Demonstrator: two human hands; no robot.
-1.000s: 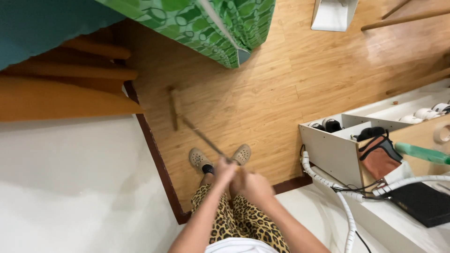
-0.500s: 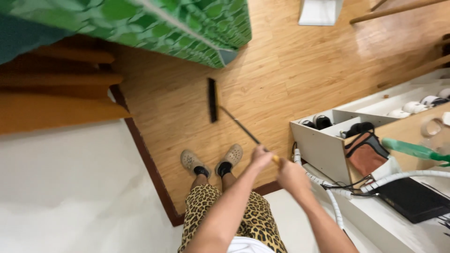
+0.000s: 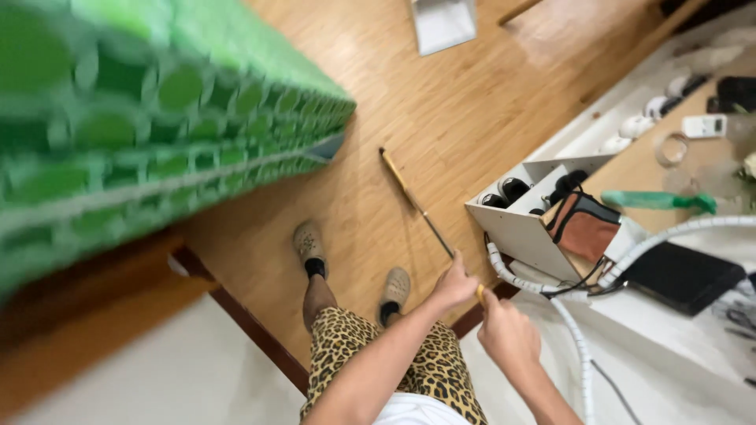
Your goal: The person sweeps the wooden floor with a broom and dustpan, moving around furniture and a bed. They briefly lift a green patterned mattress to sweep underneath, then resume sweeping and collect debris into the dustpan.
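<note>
Now broom (image 3: 409,193) swung rightward, both-handed.

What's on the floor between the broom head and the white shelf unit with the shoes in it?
Nothing: between the broom head and the shelf unit, the head view shows bare wooden floor.

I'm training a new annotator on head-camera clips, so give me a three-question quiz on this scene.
1. True or false: both hands, the left hand and the right hand, grip the long thin broom handle.
2. Multiple choice: the yellowish broom head rests on A) the white shelf unit, B) the light wooden plank floor, C) the green patterned bedcover.
3. Fill in: the person's shorts have a ____ print.

Key: 1 true; 2 B; 3 leopard.
</note>
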